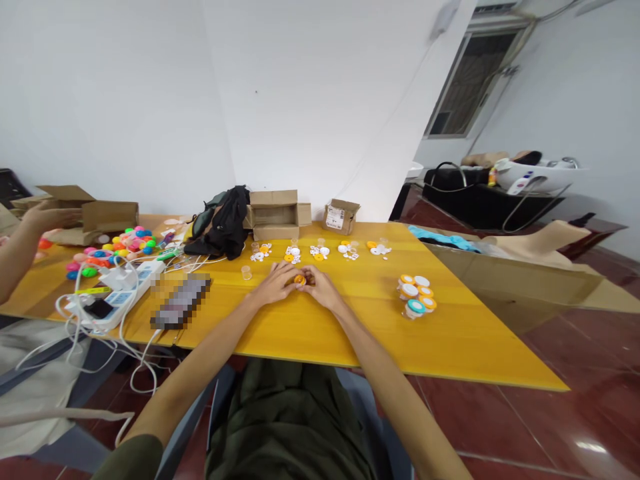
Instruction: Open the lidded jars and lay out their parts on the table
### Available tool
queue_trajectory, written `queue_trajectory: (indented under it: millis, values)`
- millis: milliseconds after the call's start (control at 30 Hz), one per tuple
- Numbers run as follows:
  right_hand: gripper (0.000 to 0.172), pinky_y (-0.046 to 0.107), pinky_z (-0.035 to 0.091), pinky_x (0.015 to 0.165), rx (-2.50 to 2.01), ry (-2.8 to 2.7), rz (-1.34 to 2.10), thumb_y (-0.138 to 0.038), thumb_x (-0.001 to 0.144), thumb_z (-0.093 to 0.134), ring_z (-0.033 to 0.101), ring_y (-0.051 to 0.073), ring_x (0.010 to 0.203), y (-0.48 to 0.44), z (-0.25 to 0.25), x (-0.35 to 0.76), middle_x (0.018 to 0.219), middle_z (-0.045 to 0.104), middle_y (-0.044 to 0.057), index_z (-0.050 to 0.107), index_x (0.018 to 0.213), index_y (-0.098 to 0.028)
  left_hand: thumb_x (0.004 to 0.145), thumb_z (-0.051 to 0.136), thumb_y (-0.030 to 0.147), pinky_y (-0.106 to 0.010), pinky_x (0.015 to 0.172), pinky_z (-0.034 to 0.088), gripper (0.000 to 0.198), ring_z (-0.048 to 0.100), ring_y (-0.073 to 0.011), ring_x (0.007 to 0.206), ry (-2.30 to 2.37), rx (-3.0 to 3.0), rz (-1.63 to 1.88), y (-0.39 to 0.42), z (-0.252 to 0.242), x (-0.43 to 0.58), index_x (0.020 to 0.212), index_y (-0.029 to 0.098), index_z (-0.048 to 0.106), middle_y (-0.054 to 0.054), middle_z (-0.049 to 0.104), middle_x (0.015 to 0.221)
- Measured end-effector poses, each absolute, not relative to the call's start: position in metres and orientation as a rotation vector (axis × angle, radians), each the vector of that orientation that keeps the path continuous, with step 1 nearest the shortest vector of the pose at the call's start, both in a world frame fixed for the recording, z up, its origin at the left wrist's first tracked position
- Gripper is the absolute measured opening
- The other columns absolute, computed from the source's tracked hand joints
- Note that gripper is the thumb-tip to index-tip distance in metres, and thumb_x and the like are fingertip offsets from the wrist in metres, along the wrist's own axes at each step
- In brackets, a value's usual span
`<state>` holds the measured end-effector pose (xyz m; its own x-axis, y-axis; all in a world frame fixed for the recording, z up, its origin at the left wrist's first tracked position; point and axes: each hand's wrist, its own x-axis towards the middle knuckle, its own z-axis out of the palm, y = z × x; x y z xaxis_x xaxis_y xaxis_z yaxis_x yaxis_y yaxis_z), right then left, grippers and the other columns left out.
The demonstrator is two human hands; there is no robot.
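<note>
In the middle of the yellow table, my left hand [275, 283] and my right hand [323, 288] meet with fingers closed around a small orange round piece [300, 280]. It resembles the orange lids nearby, but the fingers hide most of it. Just past my hands lies a row of small piles holding white dice [257, 256], orange lids [289, 258] and white discs [325, 252]. Small clear cups [321, 244] stand by these piles. Another clear cup [247, 272] is left of my left hand. On the right, several lidded clear jars [410, 291] are grouped, one with a teal lid [415, 307].
At the back stand an open cardboard box [274, 217], a smaller box [341, 217] and a black bag [225, 223]. Left are a phone [181, 303], a power strip [125, 297] with cables and colourful balls [125, 243]. Another person's arm [30, 240] reaches in at far left.
</note>
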<state>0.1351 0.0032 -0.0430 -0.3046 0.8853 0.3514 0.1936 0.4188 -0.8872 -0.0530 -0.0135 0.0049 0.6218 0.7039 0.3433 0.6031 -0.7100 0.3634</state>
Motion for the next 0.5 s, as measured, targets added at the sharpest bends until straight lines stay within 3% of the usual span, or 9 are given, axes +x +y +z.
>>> queue_trajectory:
  millis: [200,500]
  values:
    - [0.035,0.033,0.055,0.081,-0.932,-1.740,0.998,-0.016,0.066,0.074,0.068,0.017,0.085,0.0038,-0.0437,0.1350,0.092,0.072,0.000,0.061,0.099,-0.022,0.097,0.050,0.039,-0.040,0.097,0.038,0.020,0.052,-0.0239,0.100,1.150,2.606,0.716,-0.0115,0.0030,-0.0525,0.105,0.026,0.064,-0.004,0.066,0.099]
    - [0.033,0.034,0.054,0.082,-0.921,-1.740,1.015,-0.018,0.067,0.071,0.068,0.017,0.083,0.0038,-0.0425,0.1353,0.088,0.072,-0.001,0.063,0.098,-0.023,0.097,0.050,0.037,-0.040,0.093,0.041,0.018,0.054,-0.0231,0.095,1.225,2.581,0.855,-0.0105,0.0058,-0.0533,0.099,0.024,0.062,-0.004,0.066,0.093]
